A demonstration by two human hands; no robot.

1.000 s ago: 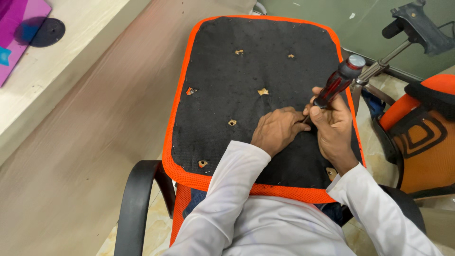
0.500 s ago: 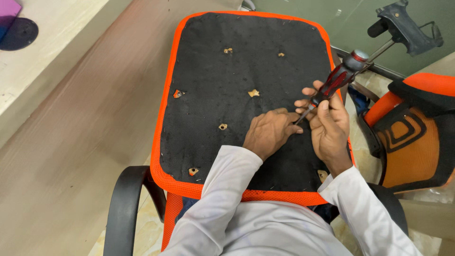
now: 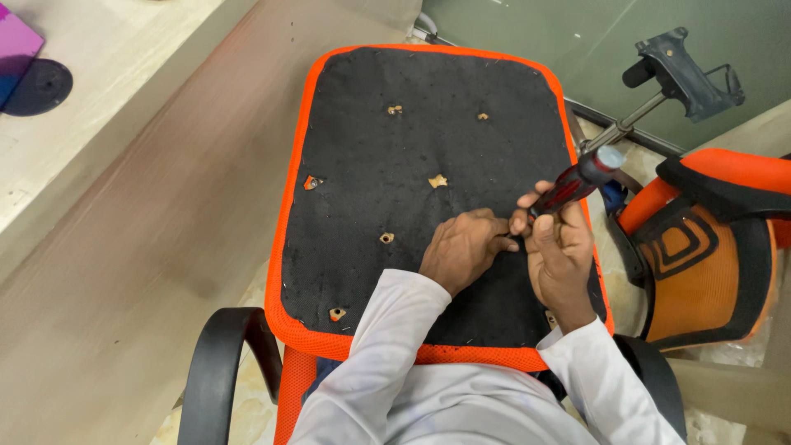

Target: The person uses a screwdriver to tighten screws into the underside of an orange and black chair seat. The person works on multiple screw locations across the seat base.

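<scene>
An upturned chair seat (image 3: 362, 124), black underneath with an orange mesh rim, lies in front of me with several small holes showing wood. My right hand (image 3: 563, 262) grips a screwdriver (image 3: 577, 179) with a red and black handle, its tip pointing down at the seat's right side. My left hand (image 3: 461, 250) rests on the black surface right beside the tip, fingers curled toward it. The tip itself is hidden between the two hands.
An orange and black chair back (image 3: 709, 239) lies at the right, with a black armrest on a metal bar (image 3: 680, 64) behind it. A black chair arm (image 3: 216, 371) curves at bottom left. A pale ledge (image 3: 99, 107) with a dark disc (image 3: 37, 86) runs along the left.
The view has shifted a little. Both hands stay at the same spot on the seat, and the screwdriver handle has tilted slightly in my right hand.
</scene>
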